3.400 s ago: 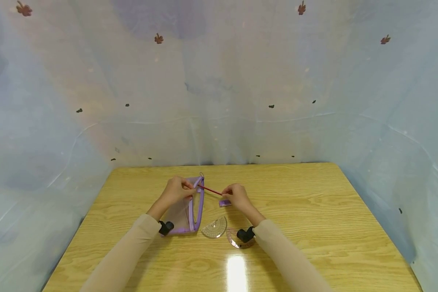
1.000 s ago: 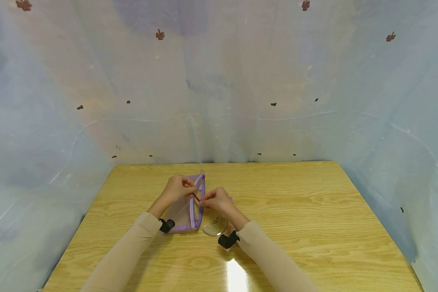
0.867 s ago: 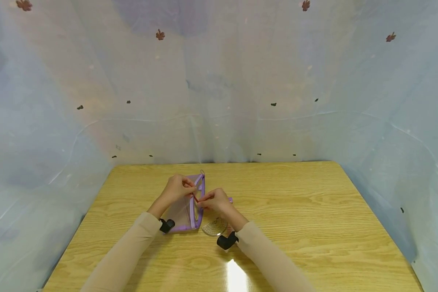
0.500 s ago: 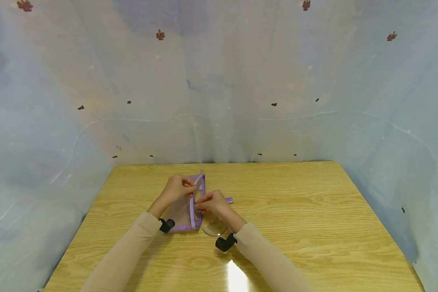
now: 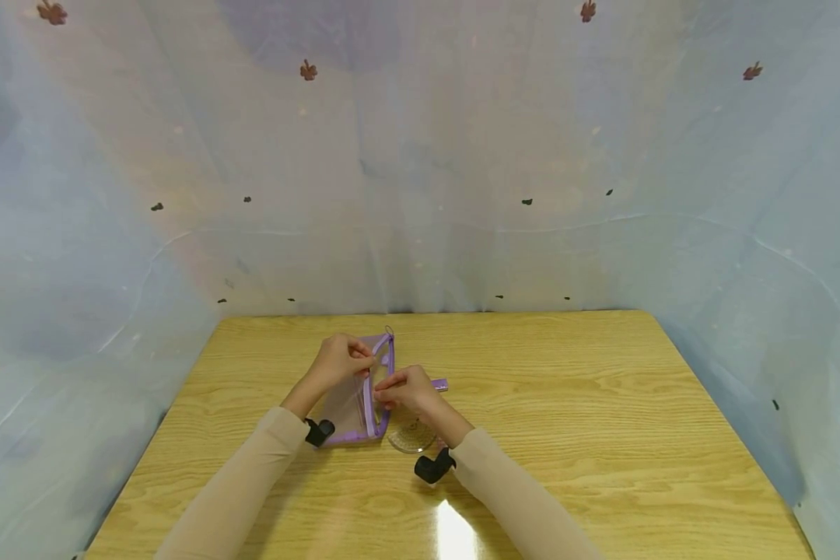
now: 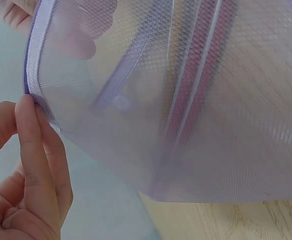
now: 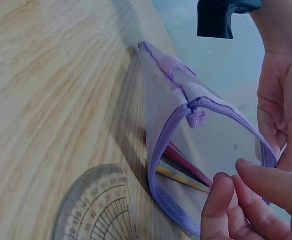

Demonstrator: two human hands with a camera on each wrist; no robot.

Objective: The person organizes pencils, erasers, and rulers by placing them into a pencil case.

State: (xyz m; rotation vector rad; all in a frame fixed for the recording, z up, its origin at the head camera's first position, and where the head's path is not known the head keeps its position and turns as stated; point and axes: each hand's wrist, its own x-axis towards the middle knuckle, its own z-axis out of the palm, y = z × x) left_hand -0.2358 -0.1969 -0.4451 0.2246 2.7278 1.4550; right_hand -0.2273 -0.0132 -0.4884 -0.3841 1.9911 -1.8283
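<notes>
A mesh pencil pouch (image 5: 341,406) with purple trim stands with its zipped mouth gaping to the right. My left hand (image 5: 341,359) pinches the mouth's edge near its far end, between thumb and fingers. At the opening is my right hand (image 5: 407,389); its thumb and fingers are loosely bent and slightly apart, with nothing seen between them. Through the mesh in the left wrist view, some of its fingertips show. Inside the pouch lie a red pencil (image 7: 188,163) and a yellow pencil (image 7: 181,179), their far ends hidden in the right wrist view.
A clear protractor (image 5: 411,438) lies on the wooden table (image 5: 602,412) just right of the pouch. A pink protractor (image 5: 442,442) is mostly hidden under the right wrist. Beyond the right hand, a small purple item (image 5: 440,384) is partly covered.
The right hand has moved left to the pouch mouth, and the red pencil it held has gone inside and been let go. The left hand keeps its pinch on the edge.
</notes>
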